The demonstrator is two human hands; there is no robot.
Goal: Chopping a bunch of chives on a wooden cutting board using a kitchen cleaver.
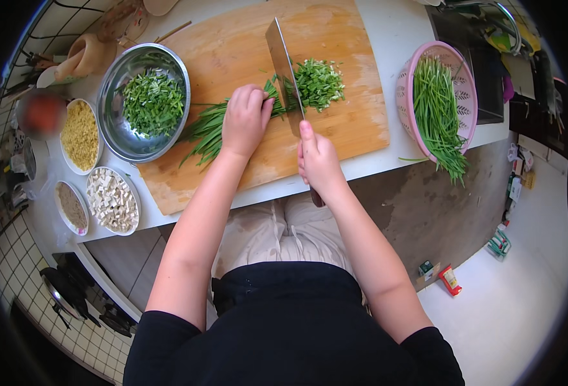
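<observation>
My right hand grips the dark handle of a cleaver, its blade upright across the ends of a bunch of green garlic chives. Curled over that bunch, my left hand presses it onto the wooden cutting board. Right of the blade lies a heap of chopped chives. A steel bowl with more chopped chives stands at the board's left side, partly over it. Some of the bunch is hidden under my left hand.
A pink perforated basket of whole chives stands right, near the sink. At left are a bowl of yellow crumbly food, a dish of white cubes and a dish of greyish food. The counter's front edge runs before me.
</observation>
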